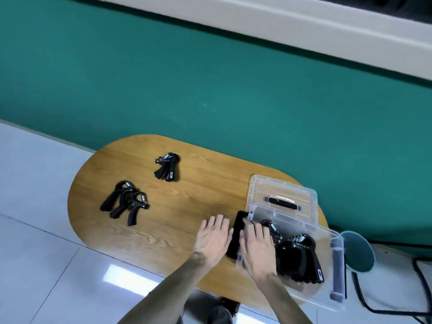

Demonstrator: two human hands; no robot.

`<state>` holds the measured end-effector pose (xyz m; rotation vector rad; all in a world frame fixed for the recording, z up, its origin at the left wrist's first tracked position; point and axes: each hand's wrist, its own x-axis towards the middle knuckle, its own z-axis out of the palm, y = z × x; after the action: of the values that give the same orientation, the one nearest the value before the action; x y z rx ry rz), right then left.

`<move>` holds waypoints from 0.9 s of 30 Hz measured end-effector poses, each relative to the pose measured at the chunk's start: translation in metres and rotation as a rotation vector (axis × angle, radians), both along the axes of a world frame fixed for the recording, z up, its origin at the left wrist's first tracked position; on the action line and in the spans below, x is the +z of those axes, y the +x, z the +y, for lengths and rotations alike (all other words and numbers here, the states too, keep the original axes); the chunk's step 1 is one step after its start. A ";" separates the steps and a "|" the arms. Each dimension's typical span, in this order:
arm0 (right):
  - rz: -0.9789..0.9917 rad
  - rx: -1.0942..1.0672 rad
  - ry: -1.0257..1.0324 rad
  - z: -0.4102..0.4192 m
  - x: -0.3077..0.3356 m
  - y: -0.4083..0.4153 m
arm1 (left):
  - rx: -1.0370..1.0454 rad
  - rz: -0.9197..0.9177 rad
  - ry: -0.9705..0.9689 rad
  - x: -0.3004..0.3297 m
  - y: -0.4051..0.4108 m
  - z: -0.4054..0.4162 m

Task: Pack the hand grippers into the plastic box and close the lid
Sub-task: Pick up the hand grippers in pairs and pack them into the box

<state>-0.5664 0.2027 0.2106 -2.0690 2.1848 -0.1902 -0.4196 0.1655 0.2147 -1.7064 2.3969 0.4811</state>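
Two bare hands work at the near right end of an oval wooden table. The left hand lies flat and spread on the tabletop, fingers apart, holding nothing. The right hand reaches over the near-left wall of a clear plastic box, fingers extended and slightly apart; whether it grips anything inside I cannot tell. Several black hand grippers already lie packed together in the box. Between the hands, just beside the box's left wall, sits a flat black pad. The clear lid with its dark handle lies on the table just behind the box, off it. Well apart to the left, a cluster of grippers rests on the table, and another small bunch lies farther back.
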 end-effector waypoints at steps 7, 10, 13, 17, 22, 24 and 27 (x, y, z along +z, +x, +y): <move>0.094 0.097 0.096 -0.015 0.011 0.085 | 0.094 -0.018 -0.027 0.016 0.095 -0.008; 0.140 0.123 0.115 -0.022 0.014 0.112 | 0.141 -0.030 -0.007 0.023 0.134 -0.013; 0.146 0.154 0.144 -0.037 0.017 0.141 | 0.172 -0.077 0.029 0.022 0.172 -0.019; 0.149 0.228 0.217 -0.059 0.007 0.177 | 0.216 -0.134 0.115 0.006 0.211 -0.029; 0.111 0.282 0.300 -0.092 -0.017 0.220 | 0.229 -0.148 0.211 -0.019 0.242 -0.052; 0.081 0.325 0.326 -0.105 -0.029 0.234 | 0.229 -0.156 0.252 -0.026 0.250 -0.064; 0.068 0.372 0.354 -0.129 -0.045 0.246 | 0.245 -0.183 0.251 -0.042 0.266 -0.080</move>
<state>-0.3200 0.0735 0.1657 -2.2354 1.6677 0.2852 -0.1540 0.0855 0.1731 -1.8461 1.9233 0.6010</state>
